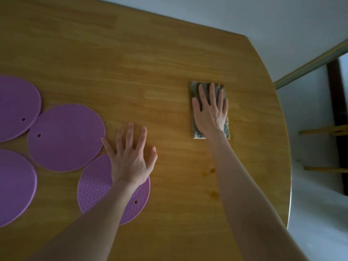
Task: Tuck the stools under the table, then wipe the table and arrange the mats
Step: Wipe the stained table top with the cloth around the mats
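Note:
A wooden table (150,63) fills the view. My right hand (210,112) lies flat with straight fingers on a folded grey-green cloth (195,131), pressing it onto the table near the right edge. My left hand (130,155) is spread open just over the tabletop, its wrist over a purple round mat (94,187). Another purple mat (66,138) lies just left of that hand. Two more purple mats (15,108) (13,185) sit at the far left, cut off by the frame. No stool seat is visible.
The table's rounded right edge (288,147) borders a pale floor. Wooden rungs (323,130) of some furniture show beyond it at the right. A dark doorway strip (337,102) and a wall base run along the upper right.

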